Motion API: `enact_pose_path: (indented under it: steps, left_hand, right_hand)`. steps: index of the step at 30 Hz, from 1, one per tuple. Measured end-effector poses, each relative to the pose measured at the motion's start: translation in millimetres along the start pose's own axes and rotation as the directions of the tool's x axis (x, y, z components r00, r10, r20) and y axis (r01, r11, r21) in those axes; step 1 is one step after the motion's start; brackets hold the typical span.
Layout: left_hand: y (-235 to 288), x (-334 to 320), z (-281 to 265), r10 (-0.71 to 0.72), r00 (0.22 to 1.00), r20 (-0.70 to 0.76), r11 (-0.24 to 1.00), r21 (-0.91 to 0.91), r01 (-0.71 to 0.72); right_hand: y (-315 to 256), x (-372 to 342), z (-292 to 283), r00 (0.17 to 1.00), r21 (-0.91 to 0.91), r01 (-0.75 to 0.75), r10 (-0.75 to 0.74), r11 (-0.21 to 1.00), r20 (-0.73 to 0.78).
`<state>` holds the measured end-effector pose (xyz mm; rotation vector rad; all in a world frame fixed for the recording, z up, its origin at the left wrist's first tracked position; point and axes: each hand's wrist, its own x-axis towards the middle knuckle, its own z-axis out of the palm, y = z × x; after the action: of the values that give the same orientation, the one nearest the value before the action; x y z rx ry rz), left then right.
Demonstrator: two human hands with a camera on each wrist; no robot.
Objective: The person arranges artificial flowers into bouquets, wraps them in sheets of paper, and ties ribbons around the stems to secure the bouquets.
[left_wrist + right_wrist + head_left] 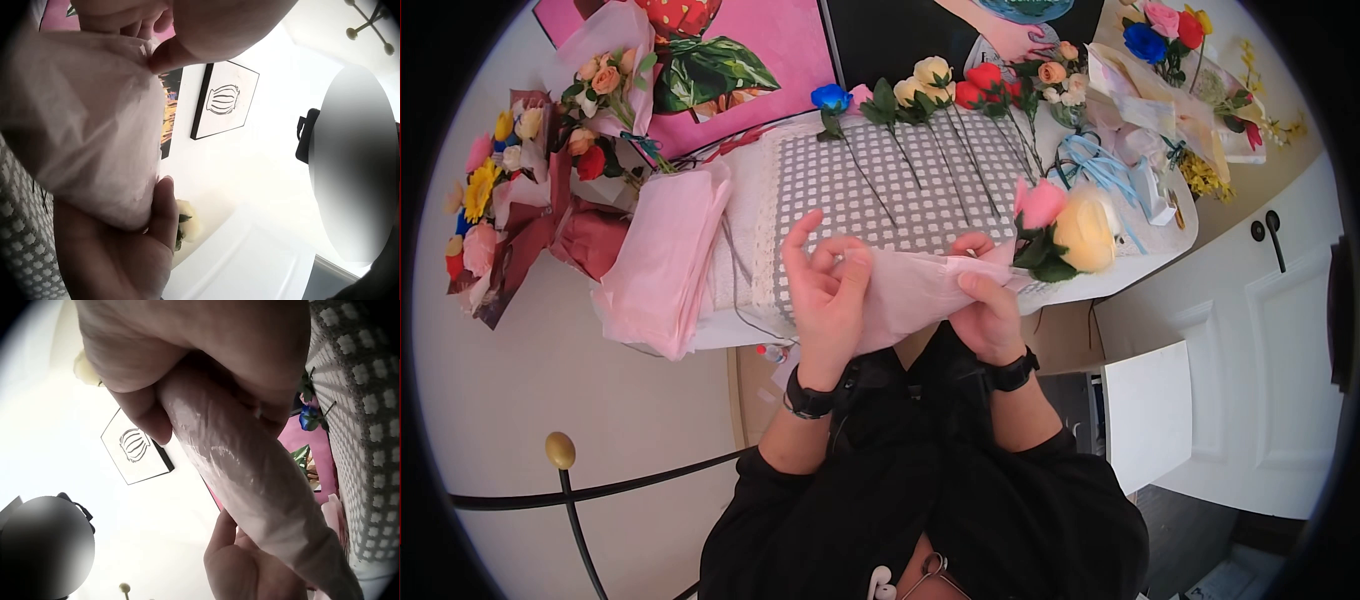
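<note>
From where I stand, both hands are clamped on a sheet of pink paper [910, 295], held above the near edge of the desk [722, 330]. The left hand [828, 295] pinches it between thumb and curled fingers, one finger raised. The right hand [988, 315] grips the other end, thumb across the front. Both forearms reach forward, palms turned towards each other. Beside the right hand, a pink flower [1040, 205] and a cream flower [1084, 235] stand at the paper's end. A dark red wrapper [585, 238], on the person's left, contains mixed flowers [482, 190].
</note>
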<state>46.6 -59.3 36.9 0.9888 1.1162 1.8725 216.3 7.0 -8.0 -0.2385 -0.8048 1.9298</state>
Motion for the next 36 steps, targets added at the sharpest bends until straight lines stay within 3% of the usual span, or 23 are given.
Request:
enact_pose_path:
  steps: [1, 3, 4, 6, 7, 9, 14, 15, 19, 21, 23, 31, 36]
  left_hand:
    - [0.0, -1.0, -2.4, -0.002, 1.0, 0.002, 1.0, -0.001, 0.002]
    - [-1.3, -3.4, -8.5, -0.122, 0.964, 0.238, 0.992, 0.006, 0.124]
    - [-3.5, -5.4, -13.5, -0.122, 0.964, 0.238, 0.992, 0.006, 0.124]
    - [-9.5, -11.8, -22.8, -0.307, 0.825, 0.475, 0.939, 0.008, 0.345]
    - [-10.5, -15.4, -24.0, -0.308, 0.824, 0.475, 0.938, 0.009, 0.346]
    - [-12.2, -23.3, -27.2, -0.384, 0.702, 0.6, 0.88, 0.009, 0.474]
    - [-24.7, -40.3, -19.9, -0.351, 0.774, 0.527, 0.912, 0.006, 0.41]
    - [-24.3, -40.9, -18.8, -0.332, 0.818, 0.469, 0.928, 0.006, 0.373]
    - [-16.0, -36.0, -12.2, -0.265, 0.909, 0.323, 0.962, 0.02, 0.273]
    - [-11.5, -33.8, -12.2, -0.283, 0.897, 0.339, 0.957, 0.041, 0.286]
    - [-11.5, -34.3, -11.7, -0.304, 0.881, 0.363, 0.951, 0.062, 0.303]
    - [-21.4, -38.5, -7.8, -0.205, 0.859, 0.47, 0.96, -0.075, 0.27]
    - [-17.0, -38.0, -7.1, -0.196, 0.841, 0.505, 0.968, -0.036, 0.247]
  right_hand:
    - [-2.1, 0.1, 0.5, 1.0, 0.05, 0.017, -0.016, 0.999, -0.01]
    - [-5.6, 0.7, -0.4, 0.999, 0.099, 0.033, -0.031, 0.995, -0.022]
    - [-7.5, 1.5, -1.7, 0.998, 0.089, 0.053, -0.05, 0.995, -0.032]
    - [-10.7, 3.5, -3.1, 0.997, 0.079, 0.072, -0.069, 0.994, -0.043]
    - [-12.1, 5.0, -3.4, 0.997, 0.087, 0.068, -0.066, 0.994, -0.03]
    - [-12.9, 6.8, -5.5, 0.998, 0.098, 0.061, -0.059, 0.993, -0.023]
    - [-9.2, 11.2, -1.3, 0.997, 0.212, 0.018, -0.033, 0.977, 0.068]
    - [-8.3, 9.2, 3.2, 0.997, 0.213, 0.014, -0.029, 0.977, 0.067]
    - [5.3, 1.3, 16.2, 0.998, 0.105, -0.033, 0.038, 0.994, -0.047]
    - [8.2, -0.3, 15.3, 0.996, 0.054, -0.054, 0.058, 0.997, -0.072]
    - [3.4, 0.8, 12.8, 0.984, 0.127, -0.163, 0.171, 0.978, -0.049]
    - [1.1, 5.8, 15.5, 0.977, 0.302, -0.204, 0.213, 0.931, 0.002]
    - [2.9, 10.6, 10.3, 0.968, 0.34, -0.248, 0.243, 0.907, 0.059]
